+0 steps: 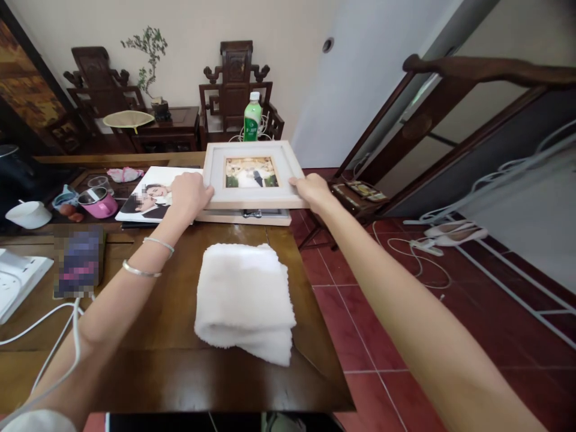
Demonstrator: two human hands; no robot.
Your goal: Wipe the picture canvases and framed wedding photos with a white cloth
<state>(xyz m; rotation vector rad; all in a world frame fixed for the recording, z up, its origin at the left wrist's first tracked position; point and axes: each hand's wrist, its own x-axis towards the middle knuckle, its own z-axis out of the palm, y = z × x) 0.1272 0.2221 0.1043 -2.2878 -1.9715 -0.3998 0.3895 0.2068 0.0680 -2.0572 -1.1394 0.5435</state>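
Observation:
A light wooden picture frame with a white mat and a small photo is gripped at its two sides. My left hand closes on its left edge, and my right hand closes on its right edge. Just below it lies a second frame, mostly hidden, with a dark clip showing. To the left is a large photo print or album, partly behind my left hand. Nearer to me a folded white cloth lies on the wooden table.
Behind the frames stands a green-labelled bottle. At left are a pink cup, a white bowl, a blurred phone-like object, a power strip and white cables. A dark wooden chair stands at right over red floor tiles.

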